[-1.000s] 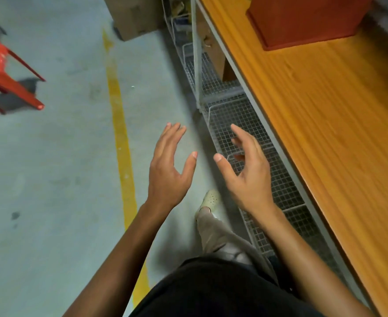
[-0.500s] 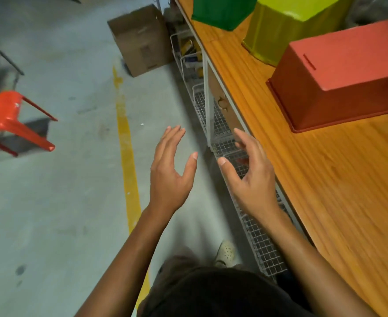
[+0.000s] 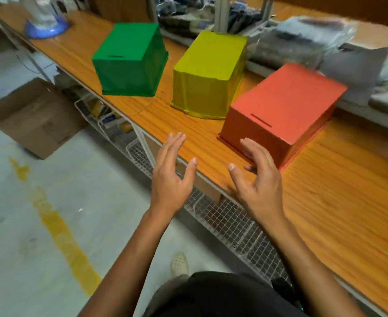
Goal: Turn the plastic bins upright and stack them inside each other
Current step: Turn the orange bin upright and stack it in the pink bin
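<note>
Three plastic bins stand upside down in a row on the wooden table (image 3: 339, 213): a green bin (image 3: 129, 60) at the far left, a yellow bin (image 3: 209, 72) in the middle and a red bin (image 3: 284, 110) nearest me. My left hand (image 3: 170, 179) hovers open over the table's front edge, left of the red bin. My right hand (image 3: 257, 181) is open too, its fingertips in front of the red bin's near corner; contact is unclear. Neither hand holds anything.
Grey bagged packages (image 3: 353, 67) lie along the back of the table behind the bins. A blue-based object (image 3: 44, 26) stands at the table's far left. Wire baskets (image 3: 225, 220) sit under the table. A cardboard box (image 3: 30, 117) and a yellow line (image 3: 60, 234) are on the floor.
My view has swung up from the floor to the table, bringing all three bins into sight. Both hands stay open and have come over the table edge toward the red bin.
</note>
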The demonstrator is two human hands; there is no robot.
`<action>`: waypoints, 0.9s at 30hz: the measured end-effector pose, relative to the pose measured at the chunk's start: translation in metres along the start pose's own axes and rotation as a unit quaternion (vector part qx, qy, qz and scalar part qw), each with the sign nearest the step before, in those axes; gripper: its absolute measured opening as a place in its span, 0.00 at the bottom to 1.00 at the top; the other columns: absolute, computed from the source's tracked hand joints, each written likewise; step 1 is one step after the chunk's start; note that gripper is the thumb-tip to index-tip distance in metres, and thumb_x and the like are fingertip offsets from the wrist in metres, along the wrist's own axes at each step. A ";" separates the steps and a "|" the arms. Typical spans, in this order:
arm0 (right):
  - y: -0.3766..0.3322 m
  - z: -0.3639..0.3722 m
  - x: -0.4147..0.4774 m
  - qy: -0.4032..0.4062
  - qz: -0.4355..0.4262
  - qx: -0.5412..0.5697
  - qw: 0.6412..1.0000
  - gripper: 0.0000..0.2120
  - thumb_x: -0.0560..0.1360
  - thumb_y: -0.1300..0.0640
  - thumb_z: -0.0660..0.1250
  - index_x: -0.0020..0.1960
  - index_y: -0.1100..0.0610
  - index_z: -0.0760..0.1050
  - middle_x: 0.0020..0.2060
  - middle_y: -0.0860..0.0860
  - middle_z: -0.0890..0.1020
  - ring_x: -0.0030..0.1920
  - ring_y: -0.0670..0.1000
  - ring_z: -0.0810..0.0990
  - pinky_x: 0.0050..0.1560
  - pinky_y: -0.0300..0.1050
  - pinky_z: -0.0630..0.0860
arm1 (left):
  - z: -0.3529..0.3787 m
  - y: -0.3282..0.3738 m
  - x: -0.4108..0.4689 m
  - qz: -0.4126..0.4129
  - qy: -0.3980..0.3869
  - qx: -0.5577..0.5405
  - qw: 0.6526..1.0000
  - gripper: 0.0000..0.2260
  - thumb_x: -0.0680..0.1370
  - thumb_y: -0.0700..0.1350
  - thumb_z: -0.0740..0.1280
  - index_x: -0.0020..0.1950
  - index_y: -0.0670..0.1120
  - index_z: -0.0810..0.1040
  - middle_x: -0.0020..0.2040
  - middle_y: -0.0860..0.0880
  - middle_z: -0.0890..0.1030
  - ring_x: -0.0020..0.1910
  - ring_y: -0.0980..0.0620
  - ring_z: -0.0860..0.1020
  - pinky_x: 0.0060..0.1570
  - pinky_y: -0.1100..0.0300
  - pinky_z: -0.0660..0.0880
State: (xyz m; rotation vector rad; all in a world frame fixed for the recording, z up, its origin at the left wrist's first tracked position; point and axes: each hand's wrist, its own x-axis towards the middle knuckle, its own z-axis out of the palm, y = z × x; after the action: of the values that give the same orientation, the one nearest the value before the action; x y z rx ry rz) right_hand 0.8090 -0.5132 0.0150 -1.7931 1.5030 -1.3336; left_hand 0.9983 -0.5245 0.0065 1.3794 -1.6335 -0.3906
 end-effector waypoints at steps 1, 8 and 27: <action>-0.002 0.003 0.006 0.020 0.008 -0.012 1.000 0.24 0.77 0.49 0.67 0.71 0.55 0.71 0.69 0.52 0.74 0.68 0.47 0.73 0.57 0.45 0.79 | 0.001 -0.008 0.016 0.014 -0.013 -0.011 1.000 0.22 0.80 0.48 0.64 0.72 0.42 0.71 0.73 0.45 0.73 0.77 0.48 0.65 0.74 0.60 0.63; -0.007 0.003 0.045 0.152 0.074 -0.079 0.982 0.26 0.75 0.45 0.64 0.70 0.54 0.72 0.69 0.53 0.74 0.66 0.49 0.75 0.56 0.35 0.77 | 0.028 -0.020 0.105 0.113 -0.085 -0.054 0.988 0.22 0.80 0.48 0.64 0.73 0.41 0.71 0.72 0.44 0.73 0.76 0.46 0.67 0.73 0.57 0.65; 0.079 -0.045 0.161 0.102 0.340 -0.313 0.881 0.40 0.74 0.41 0.66 0.79 0.56 0.54 0.79 0.64 0.51 0.78 0.65 0.52 0.74 0.60 0.58 | 0.173 -0.008 0.264 0.095 -0.313 0.007 0.945 0.31 0.78 0.53 0.65 0.77 0.40 0.63 0.77 0.38 0.65 0.77 0.42 0.62 0.76 0.50 0.58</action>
State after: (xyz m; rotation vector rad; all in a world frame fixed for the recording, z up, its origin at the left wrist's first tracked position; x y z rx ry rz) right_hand 0.7220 -0.6748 0.0320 -1.2030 2.5819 -0.7257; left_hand 0.8815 -0.8175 0.0278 1.1506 -2.2660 -0.7571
